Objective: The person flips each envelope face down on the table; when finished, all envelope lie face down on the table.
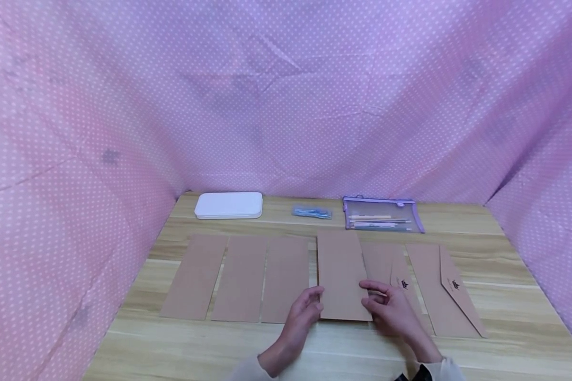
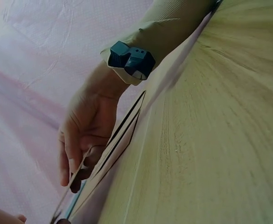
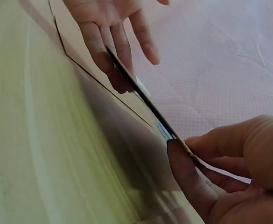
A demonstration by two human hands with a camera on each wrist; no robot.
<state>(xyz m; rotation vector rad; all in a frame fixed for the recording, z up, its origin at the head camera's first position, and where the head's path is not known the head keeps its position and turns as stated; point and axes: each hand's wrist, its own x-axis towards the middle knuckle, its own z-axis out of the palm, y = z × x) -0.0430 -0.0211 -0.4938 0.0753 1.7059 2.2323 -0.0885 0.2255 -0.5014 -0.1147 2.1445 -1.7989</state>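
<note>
A plain brown paper envelope (image 1: pixel 341 270) is held a little above the table in the head view, its blank face up. My left hand (image 1: pixel 303 312) grips its left edge near the lower corner. Opposite it, my right hand (image 1: pixel 393 309) pinches the right edge between thumb and fingers. Close up in the right wrist view, the right hand (image 3: pixel 229 168) has the thin edge between its fingers. Just right of the held envelope, another envelope (image 1: pixel 378 256) with a crown-printed flap lies partly hidden under the right hand.
Three plain brown envelopes, a left one (image 1: pixel 195 278), a middle one (image 1: pixel 240 278) and a right one (image 1: pixel 286 278), lie side by side. A crown-flap envelope (image 1: pixel 426 275) lies far right. Behind are a white case (image 1: pixel 229 205), a small clear packet (image 1: pixel 312 212) and a purple zip pouch (image 1: pixel 381 211).
</note>
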